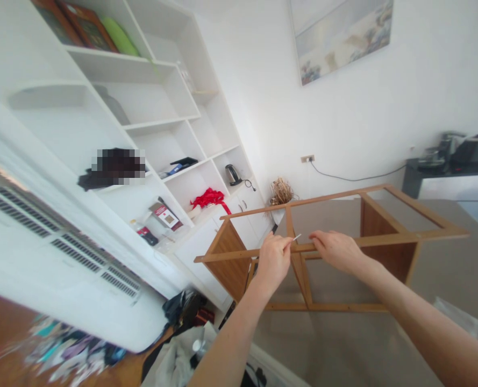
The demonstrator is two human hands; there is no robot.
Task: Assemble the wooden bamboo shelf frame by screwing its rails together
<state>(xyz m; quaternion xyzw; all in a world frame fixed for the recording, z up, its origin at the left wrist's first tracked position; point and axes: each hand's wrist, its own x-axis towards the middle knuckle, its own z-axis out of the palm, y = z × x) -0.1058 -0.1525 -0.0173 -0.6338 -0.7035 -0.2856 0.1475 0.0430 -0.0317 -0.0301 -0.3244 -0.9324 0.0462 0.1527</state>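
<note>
A wooden furniture frame (368,308) with slats and side panels lies across the grey tabletop (327,349). Over its middle rail, my left hand (274,257) is closed in a pinch on a thin, light-coloured rod (297,237), whose tip points up and to the right. Just right of it, my right hand (337,249) has its thumb and fingers pressed together above the same rail. Whatever the right fingertips hold, if anything, is too small to make out.
White shelving (158,126) stands at the left, with an electric kettle (233,175), red cloth (208,198) and a cola bottle (144,232) on it. A white air conditioner (73,263) is nearer. Clear plastic (458,317) lies on the table's right side.
</note>
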